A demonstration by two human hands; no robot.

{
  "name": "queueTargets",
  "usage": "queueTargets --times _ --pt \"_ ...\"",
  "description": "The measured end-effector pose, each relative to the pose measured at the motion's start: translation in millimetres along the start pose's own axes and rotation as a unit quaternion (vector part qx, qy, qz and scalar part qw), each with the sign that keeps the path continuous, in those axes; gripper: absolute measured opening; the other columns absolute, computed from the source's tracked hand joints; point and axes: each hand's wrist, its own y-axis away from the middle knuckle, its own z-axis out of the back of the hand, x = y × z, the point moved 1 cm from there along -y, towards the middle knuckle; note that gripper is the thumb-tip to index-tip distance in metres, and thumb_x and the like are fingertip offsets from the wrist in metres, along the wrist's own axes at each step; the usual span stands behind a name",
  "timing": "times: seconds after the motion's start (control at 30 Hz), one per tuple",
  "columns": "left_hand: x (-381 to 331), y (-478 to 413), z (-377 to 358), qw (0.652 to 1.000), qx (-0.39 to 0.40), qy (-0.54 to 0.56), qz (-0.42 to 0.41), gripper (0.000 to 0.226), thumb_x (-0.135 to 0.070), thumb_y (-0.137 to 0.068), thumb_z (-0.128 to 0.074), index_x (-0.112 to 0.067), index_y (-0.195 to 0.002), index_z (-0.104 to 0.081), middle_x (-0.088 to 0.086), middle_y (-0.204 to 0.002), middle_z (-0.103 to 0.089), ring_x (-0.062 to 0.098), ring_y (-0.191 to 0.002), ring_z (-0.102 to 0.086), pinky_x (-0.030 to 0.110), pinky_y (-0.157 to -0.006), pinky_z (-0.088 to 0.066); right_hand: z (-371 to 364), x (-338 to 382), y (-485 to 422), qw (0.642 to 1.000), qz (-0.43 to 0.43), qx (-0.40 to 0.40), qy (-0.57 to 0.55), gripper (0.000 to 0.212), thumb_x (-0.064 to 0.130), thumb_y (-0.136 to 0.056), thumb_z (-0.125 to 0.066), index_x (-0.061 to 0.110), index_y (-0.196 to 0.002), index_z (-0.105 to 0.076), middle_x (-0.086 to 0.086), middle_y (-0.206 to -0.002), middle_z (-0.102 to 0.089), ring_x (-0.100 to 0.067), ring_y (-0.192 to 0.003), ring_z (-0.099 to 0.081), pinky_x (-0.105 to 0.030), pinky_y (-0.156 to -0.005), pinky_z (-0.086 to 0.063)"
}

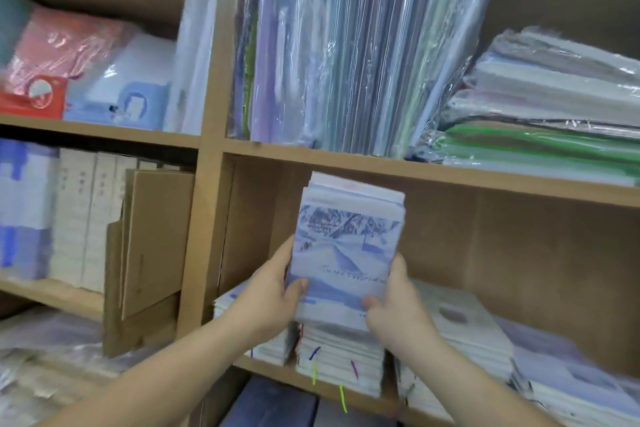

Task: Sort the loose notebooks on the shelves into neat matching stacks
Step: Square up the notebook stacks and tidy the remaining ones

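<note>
I hold a bundle of notebooks upright in front of the middle shelf compartment; the front cover shows a snowy blue mountain scene. My left hand grips its left edge with the thumb on the cover. My right hand grips the lower right corner, thumb on the front. Below the bundle lies a flat stack of notebooks with coloured ribbon markers hanging from it. More flat stacks lie to the left and to the right on the same shelf board.
Plastic-wrapped folders stand upright on the shelf above, with wrapped flat packs beside them. The left bay holds a cardboard box, white boxed books and pink and blue packs higher up.
</note>
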Motion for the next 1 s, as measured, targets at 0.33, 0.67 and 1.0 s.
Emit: queueTargets --times 0.33,0.67,1.0 --pt "54 -13 -31 0.999 0.023 -0.032 0.022 0.061 -0.038 -0.104 -0.050 -0.051 -0.154 -0.017 -0.026 -0.141 -0.054 0.004 -0.118 -0.061 0.035 -0.099 -0.054 -9 -32 -23 0.991 -0.008 0.051 0.124 0.054 0.018 -0.092 -0.061 0.025 -0.134 -0.029 -0.002 -0.117 -0.065 -0.031 -0.109 -0.063 -0.044 -0.087 -0.053" --pt "79 -10 -36 0.991 0.087 -0.097 0.012 0.070 -0.046 -0.102 -0.040 -0.061 -0.151 0.008 -0.005 -0.142 -0.057 0.024 -0.121 -0.058 0.047 -0.098 -0.052 -11 -37 -23 0.967 -0.022 0.094 0.235 0.035 0.029 -0.101 -0.049 0.013 -0.126 -0.031 -0.010 -0.124 -0.064 -0.036 -0.133 -0.047 -0.041 -0.107 -0.038" --pt "40 -26 -11 0.998 0.055 -0.021 0.000 0.037 -0.043 -0.107 -0.039 -0.048 -0.143 -0.043 -0.021 -0.129 -0.065 0.005 -0.121 -0.060 0.040 -0.105 -0.051 18 -24 -35 0.996 0.001 0.083 -0.017 0.011 0.026 -0.097 -0.060 0.021 -0.107 -0.062 0.010 -0.097 -0.072 -0.011 -0.088 -0.069 -0.029 -0.079 -0.053"
